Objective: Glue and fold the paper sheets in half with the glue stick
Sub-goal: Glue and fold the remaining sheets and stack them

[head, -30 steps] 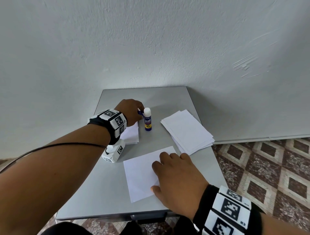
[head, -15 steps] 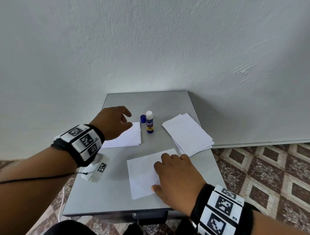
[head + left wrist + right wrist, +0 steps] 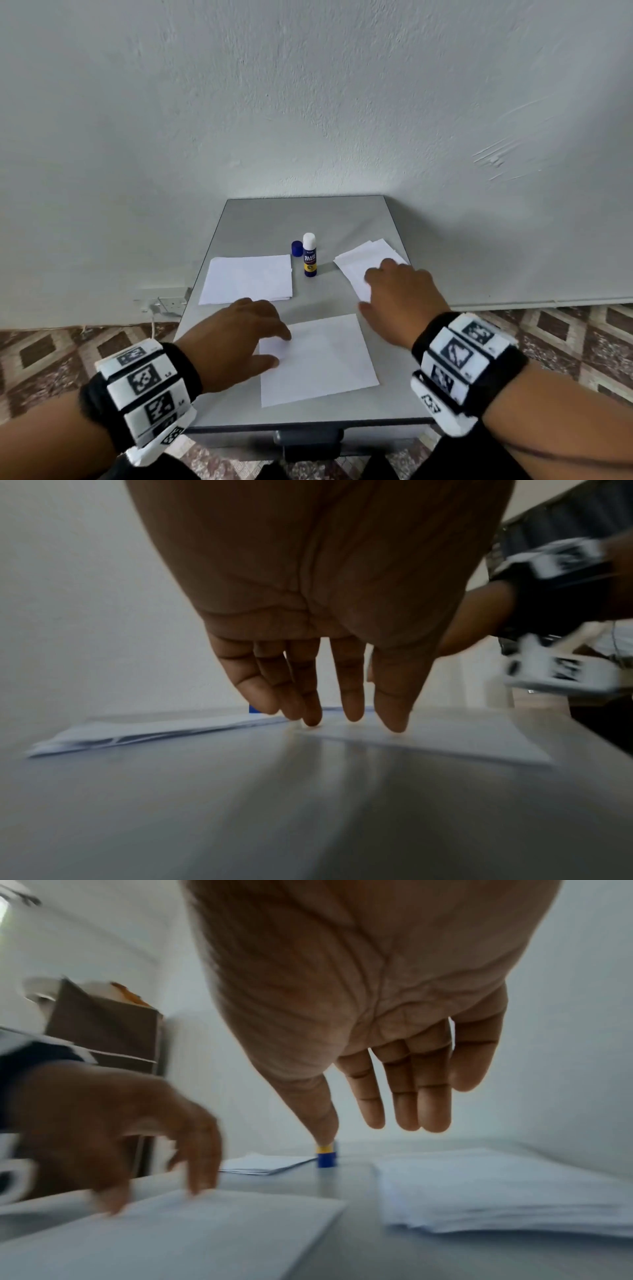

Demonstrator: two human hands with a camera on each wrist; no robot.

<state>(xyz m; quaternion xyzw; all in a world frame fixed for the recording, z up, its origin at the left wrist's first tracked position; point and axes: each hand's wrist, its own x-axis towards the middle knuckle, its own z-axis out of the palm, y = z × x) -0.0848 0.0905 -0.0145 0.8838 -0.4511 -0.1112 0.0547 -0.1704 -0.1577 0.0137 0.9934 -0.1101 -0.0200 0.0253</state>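
A single white paper sheet (image 3: 322, 359) lies at the front of the grey table (image 3: 308, 219). My left hand (image 3: 239, 339) is open, its fingertips touching the sheet's left edge (image 3: 428, 739). My right hand (image 3: 397, 294) is open and hovers over the near end of the stack of unfolded sheets (image 3: 363, 260) at the right, holding nothing (image 3: 411, 1096). The glue stick (image 3: 310, 255) stands upright and uncapped at the table's middle, its blue cap (image 3: 296, 248) beside it on the left. A pile of folded sheets (image 3: 248, 279) lies at the left.
The table stands against a white wall. A wall socket with a cable (image 3: 164, 303) sits low at the left. Patterned floor tiles (image 3: 565, 329) surround the table. A brown box (image 3: 103, 1026) shows far left in the right wrist view.
My left hand left the glue stick and cap, drew back, and came down on the front sheet's left edge. My right hand lifted off that sheet and moved right over the stack.
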